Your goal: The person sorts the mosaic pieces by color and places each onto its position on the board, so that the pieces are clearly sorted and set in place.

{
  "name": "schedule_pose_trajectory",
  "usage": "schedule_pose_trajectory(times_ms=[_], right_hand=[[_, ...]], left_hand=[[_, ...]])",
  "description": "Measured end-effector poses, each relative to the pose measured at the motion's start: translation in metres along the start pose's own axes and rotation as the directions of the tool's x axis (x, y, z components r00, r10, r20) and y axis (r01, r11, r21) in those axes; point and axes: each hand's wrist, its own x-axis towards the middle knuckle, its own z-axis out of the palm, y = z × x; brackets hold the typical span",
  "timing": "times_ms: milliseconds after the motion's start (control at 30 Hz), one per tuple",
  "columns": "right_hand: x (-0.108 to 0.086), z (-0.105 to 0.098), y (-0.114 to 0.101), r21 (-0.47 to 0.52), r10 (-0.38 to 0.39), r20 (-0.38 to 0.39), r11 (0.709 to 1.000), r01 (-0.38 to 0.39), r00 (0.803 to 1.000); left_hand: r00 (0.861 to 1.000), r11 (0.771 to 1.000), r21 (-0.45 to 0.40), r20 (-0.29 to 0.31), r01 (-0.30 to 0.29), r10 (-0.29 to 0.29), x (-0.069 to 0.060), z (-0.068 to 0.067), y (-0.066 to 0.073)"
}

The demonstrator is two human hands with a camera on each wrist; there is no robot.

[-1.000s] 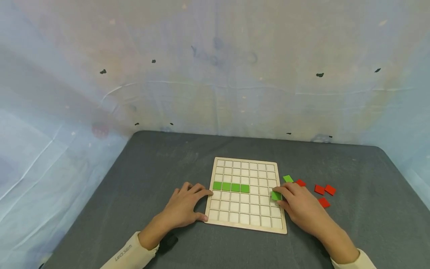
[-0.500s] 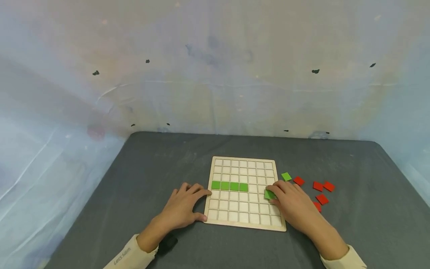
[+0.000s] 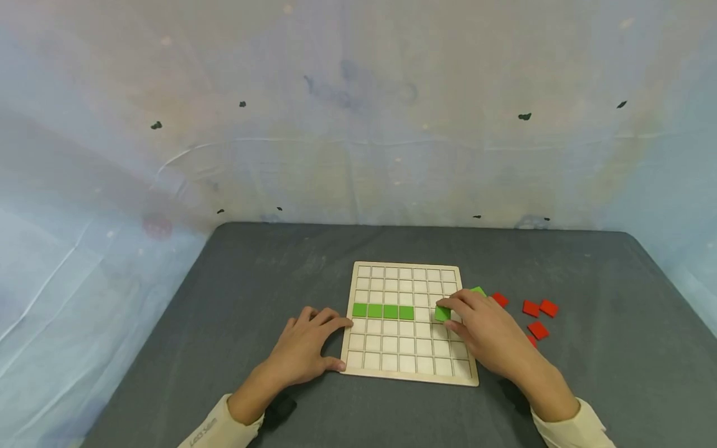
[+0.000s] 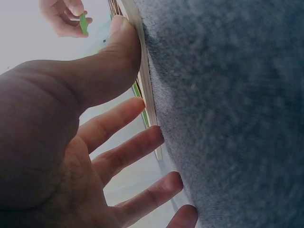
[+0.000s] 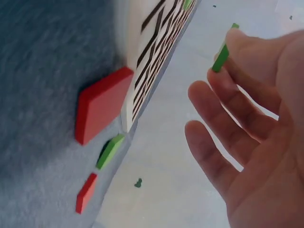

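Observation:
My right hand (image 3: 490, 333) pinches a green square tile (image 3: 442, 313) between thumb and fingers above the right part of the wooden grid board (image 3: 392, 359). In the right wrist view this tile (image 5: 221, 56) stands tilted and apart from the board. Several green tiles (image 3: 383, 310) fill side-by-side cells at the left of one middle row. My left hand (image 3: 305, 348) spreads along the board's left side, its thumb touching near the lower-left corner and the index finger touching higher up. The left wrist view shows the thumb (image 4: 124, 45) against the board's edge.
Right of the board lie several loose red tiles (image 3: 531, 308) and one green tile (image 3: 478, 290), partly hidden behind my right hand. Everything lies on a dark grey table (image 3: 269, 267). A pale cloth (image 3: 358, 124) hangs behind it.
My right hand has carried the green tile leftward from the board's right edge and slightly farther back over the grid. The left hand stays on the board's left side.

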Motion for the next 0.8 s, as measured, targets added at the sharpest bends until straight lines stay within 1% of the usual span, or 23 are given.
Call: schedule_pose_trajectory(times_ms=[133,267,400,567,800], right_hand=[[0.005,-0.003,-0.001,0.041,-0.024,-0.003,0.999,0.024,1.000],[0.016,-0.006,-0.006,0.063,-0.012,0.007,0.998,0.012,1.000],[0.025,-0.006,-0.013,0.085,-0.003,0.022,0.996,0.001,1.000],[0.027,-0.004,-0.016,0.091,0.005,0.046,0.996,-0.009,0.999],[0.029,0.002,-0.012,0.096,0.015,0.048,0.995,-0.020,0.999]], left_hand=[[1.000,1.000,0.011,-0.012,-0.011,0.011,0.002,-0.001,0.001],[1.000,1.000,0.026,-0.024,-0.001,0.002,0.003,-0.003,0.000],[1.000,1.000,0.022,-0.021,0.002,-0.001,0.003,-0.004,0.000],[1.000,1.000,0.009,-0.014,0.000,0.000,0.000,-0.004,0.001],[1.000,1.000,-0.002,-0.007,-0.003,0.003,-0.001,-0.002,0.002]])
